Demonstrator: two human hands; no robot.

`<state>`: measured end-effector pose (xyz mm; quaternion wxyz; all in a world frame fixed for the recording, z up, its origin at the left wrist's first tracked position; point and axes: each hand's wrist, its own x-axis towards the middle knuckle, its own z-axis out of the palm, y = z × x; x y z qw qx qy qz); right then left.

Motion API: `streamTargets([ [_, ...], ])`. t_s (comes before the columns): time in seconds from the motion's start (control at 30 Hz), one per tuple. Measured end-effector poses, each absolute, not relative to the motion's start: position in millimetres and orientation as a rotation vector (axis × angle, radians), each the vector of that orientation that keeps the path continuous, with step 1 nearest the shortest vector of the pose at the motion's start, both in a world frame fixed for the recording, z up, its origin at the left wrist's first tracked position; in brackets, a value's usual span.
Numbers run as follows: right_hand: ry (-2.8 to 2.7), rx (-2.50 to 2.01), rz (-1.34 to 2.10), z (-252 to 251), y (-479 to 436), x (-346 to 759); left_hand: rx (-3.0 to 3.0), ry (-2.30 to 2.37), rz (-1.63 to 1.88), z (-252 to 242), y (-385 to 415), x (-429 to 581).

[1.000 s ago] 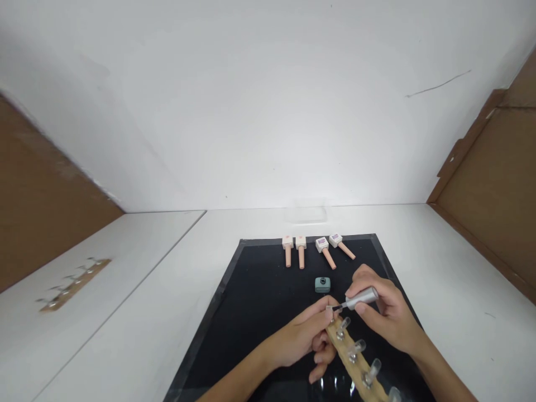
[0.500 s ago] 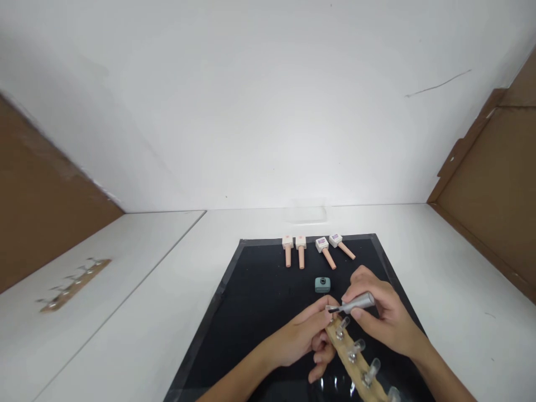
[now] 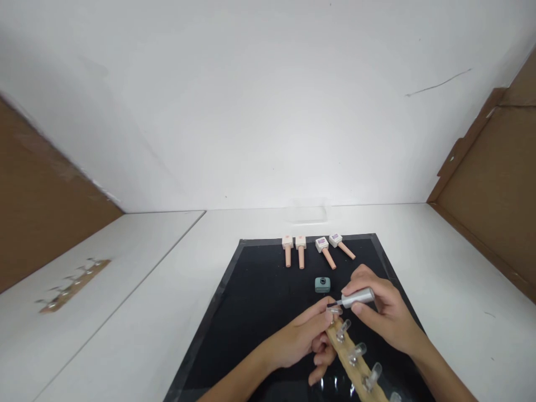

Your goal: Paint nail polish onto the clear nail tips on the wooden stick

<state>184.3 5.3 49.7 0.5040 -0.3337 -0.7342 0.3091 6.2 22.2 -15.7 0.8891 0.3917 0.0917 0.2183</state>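
Observation:
My left hand [image 3: 301, 338] grips the far end of a wooden strip [image 3: 349, 360], which carries several clear false nails on small metal stands. My right hand [image 3: 387, 315] pinches the silver cap of a nail polish brush [image 3: 358, 298]. Its dark bristles point left, at the clear false nail [image 3: 334, 311] on the strip's far end, beside my left fingertips; whether they touch it I cannot tell. Just beyond my hands stands an open teal polish bottle [image 3: 322, 285], its dark neck facing up. The strip's near end runs out of view.
Several white bottles with peach caps [image 3: 301, 251] lie along the far edge of the black mat [image 3: 255, 301]. A clear tray [image 3: 307, 214] sits behind them. Another wooden strip with nail stands [image 3: 75, 287] lies at the left. Brown boards [image 3: 494, 190] flank the white table.
The brush in my right hand has shifted slightly up, and its handle has tilted a little. My left hand and the wooden strip have barely moved.

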Motion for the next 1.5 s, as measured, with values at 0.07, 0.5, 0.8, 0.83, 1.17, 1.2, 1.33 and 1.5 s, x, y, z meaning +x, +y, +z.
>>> streamTargets([
  [0.07, -1.764, -0.838, 0.778, 48.8, 5.2, 184.2, 0.812, 0.181, 0.457, -15.2, 21.9, 6.6],
  [0.5, -1.637, -0.835, 0.859, 46.0, 6.1, 185.6, 0.794, 0.116, 0.460, -16.9, 21.6, 4.5],
  [0.8, -1.744, -0.769, 0.742, 50.6, 6.5, 184.2, 0.750, 0.100, 0.435, -17.7, 23.4, 2.1],
  [0.83, -1.751, -0.752, 0.732, 51.1, 6.5, 184.1, 0.746, 0.107, 0.430, -17.2, 23.5, 1.9],
  [1.17, -1.807, -0.727, 0.703, 51.2, 6.9, 184.5, 0.722, 0.122, 0.410, -14.5, 23.9, 1.7],
  [1.2, -1.821, -0.720, 0.704, 51.2, 6.8, 184.3, 0.726, 0.131, 0.407, -14.6, 23.9, 1.6],
  [1.33, -1.846, -0.740, 0.695, 51.4, 6.0, 184.2, 0.742, 0.139, 0.404, -14.8, 23.7, 1.7],
  [1.5, -1.799, -0.714, 0.695, 51.0, 6.3, 185.0, 0.742, 0.156, 0.406, -13.3, 23.6, 2.2],
])
